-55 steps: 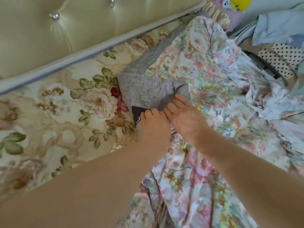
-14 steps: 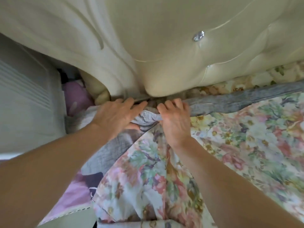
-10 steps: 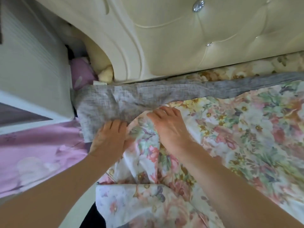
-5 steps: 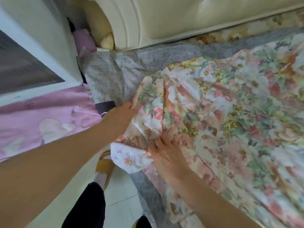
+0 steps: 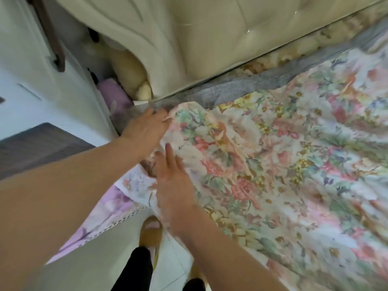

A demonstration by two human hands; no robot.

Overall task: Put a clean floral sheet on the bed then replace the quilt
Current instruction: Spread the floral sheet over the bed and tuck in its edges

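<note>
Far left: white cabinet beside the bed, and purple floral cloth hanging below the arms, which may be other bedding, cannot tell. Gap at the bed corner holds cream cushions and something purple. Left hand is at the top corner of the floral sheet, right by the foot of the cream tufted headboard; fingers are curled at the sheet edge and look to be pinching the corner, but motion blur hides the exact grip. Right hand lies flat on the sheet just below it, fingers straight and spread, pressing the fabric at the bed's side edge. Grey underlay shows as a strip between sheet and headboard, with the mattress print visible behind it. Sheet covers the visible bed surface to the right, wrinkled, not smoothed. Status, my read: sheet laid out, this head corner being positioned, tuck not done. A loose white-floral fold hangs off the edge near the right hand. Left to do: seat this corner, flatten wrinkles, check the other corners (out of view), then the quilt, which is not in view. Roughly a third done.
</note>
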